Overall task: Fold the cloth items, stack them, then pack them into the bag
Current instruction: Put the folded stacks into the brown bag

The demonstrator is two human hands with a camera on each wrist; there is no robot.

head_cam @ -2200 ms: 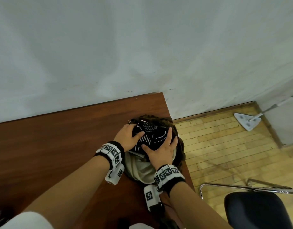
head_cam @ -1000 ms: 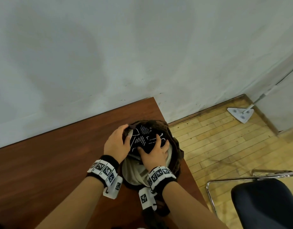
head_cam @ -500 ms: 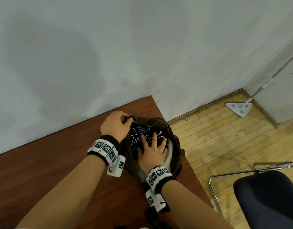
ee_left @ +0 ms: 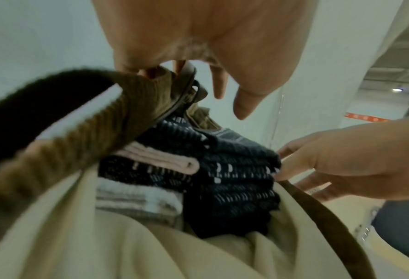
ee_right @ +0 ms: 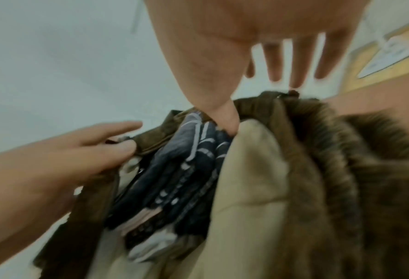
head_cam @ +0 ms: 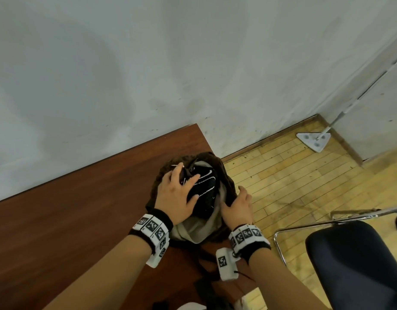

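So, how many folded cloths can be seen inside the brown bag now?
3, told by colour: a dark patterned cloth on top, a pink cloth beside it, a white striped cloth below. The dark one may be two pieces; the bag may hide others.

Wooden table (head_cam: 70,220), brown bag (head_cam: 225,175) at corner
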